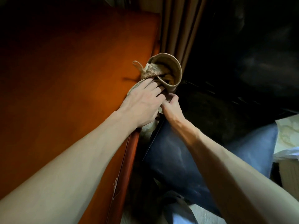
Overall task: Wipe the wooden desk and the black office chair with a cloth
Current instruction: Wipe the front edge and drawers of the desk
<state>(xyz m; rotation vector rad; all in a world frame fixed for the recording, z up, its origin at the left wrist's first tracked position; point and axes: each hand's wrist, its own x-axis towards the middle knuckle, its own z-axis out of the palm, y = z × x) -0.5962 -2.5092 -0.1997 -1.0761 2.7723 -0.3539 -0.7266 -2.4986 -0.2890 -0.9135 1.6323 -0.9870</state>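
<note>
The reddish wooden desk [68, 75] fills the left of the head view. At its right edge lies a beige patterned cloth [151, 70], partly bunched inside a tan woven basket [175, 68]. My left hand [144, 102] lies over the cloth with its fingers curled into the fabric. My right hand [171, 105] pinches the cloth or the basket's lower rim from the right; which of the two is hidden. The black office chair [210, 113] shows as a dark rounded shape to the right of the desk.
Brown curtains [176, 26] hang behind the basket. A blue cushion [176, 152] lies below the hands between desk and chair. Pale patterned fabric and a cardboard box [289, 172] sit at the far right. The upper right is very dark.
</note>
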